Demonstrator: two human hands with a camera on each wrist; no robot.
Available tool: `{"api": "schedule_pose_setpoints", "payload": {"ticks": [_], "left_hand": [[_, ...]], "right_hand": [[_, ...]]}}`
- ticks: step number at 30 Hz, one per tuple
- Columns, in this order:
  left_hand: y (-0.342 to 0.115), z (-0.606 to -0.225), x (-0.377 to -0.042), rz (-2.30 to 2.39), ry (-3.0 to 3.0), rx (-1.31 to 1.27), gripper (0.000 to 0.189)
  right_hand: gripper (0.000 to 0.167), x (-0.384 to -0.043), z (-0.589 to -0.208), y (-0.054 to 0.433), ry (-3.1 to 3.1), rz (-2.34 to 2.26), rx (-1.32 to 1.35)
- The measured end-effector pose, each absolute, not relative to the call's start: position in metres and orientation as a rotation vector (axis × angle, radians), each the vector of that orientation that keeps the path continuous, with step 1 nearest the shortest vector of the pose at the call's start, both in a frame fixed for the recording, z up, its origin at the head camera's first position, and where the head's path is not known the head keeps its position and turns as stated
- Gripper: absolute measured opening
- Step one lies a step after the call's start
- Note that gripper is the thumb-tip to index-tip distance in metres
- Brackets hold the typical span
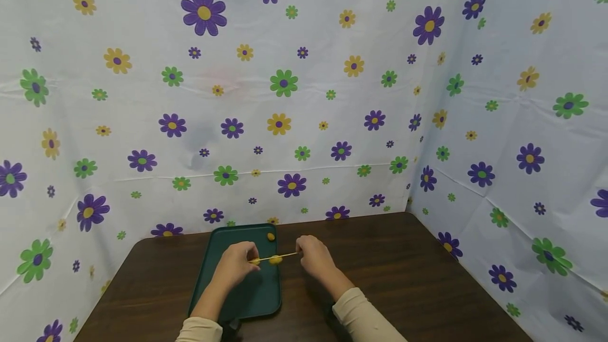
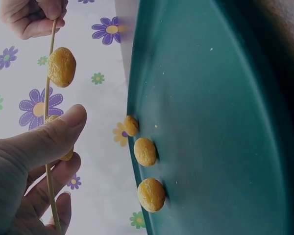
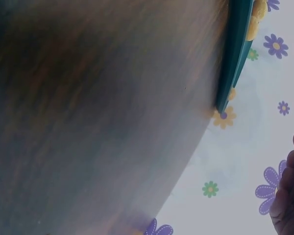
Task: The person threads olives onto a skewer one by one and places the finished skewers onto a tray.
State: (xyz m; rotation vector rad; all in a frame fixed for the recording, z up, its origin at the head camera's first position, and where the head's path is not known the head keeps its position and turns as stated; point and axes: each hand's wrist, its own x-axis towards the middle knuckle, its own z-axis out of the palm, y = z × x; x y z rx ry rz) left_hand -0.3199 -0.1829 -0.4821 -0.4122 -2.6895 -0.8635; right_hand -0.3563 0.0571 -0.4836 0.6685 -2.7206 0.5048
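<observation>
Apparently, two potatoes (image 2: 61,67) are threaded, one pinched by the left hand (image 1: 234,265), the stick (image 2: 52,39) pinched by the right hand (image 1: 315,258), with three left on the tray (image 1: 252,302).

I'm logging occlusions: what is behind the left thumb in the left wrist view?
Edges of a yellow piece show above and below the left thumb; a thin stick emerges at both ends. The middle is covered, so whether the stick pierces the piece is hidden.

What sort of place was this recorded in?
Probably a makeshift recording booth: flower-print sheeting hangs behind and beside a dark wood-grain table, which holds a dark-green tray.
</observation>
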Motion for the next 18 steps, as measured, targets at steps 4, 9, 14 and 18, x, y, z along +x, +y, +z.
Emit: {"api": "schedule_pose_setpoints", "payload": {"ticks": [4,9,14,18], "left_hand": [[-0.1814,-0.4840,-0.3194,-0.852,-2.690,-0.413,0.032],[-0.1791,-0.4846,-0.3200,-0.845,-2.690,-0.418,0.031],[-0.1763,-0.4843,-0.3195,-0.850,-2.692,-0.426,0.030],[-0.1747,-0.4839,-0.3191,-0.860,-2.690,-0.425,0.030]], "right_hand": [[0.027,-0.3549,-0.4852,0.0573,-2.690,0.502,0.684],[0.026,-0.3545,-0.4851,0.0580,-2.687,0.511,0.689],[0.026,-0.3535,-0.4850,0.0583,-2.693,0.512,0.686],[0.026,-0.3530,-0.4839,0.0575,-2.685,0.512,0.686]]}}
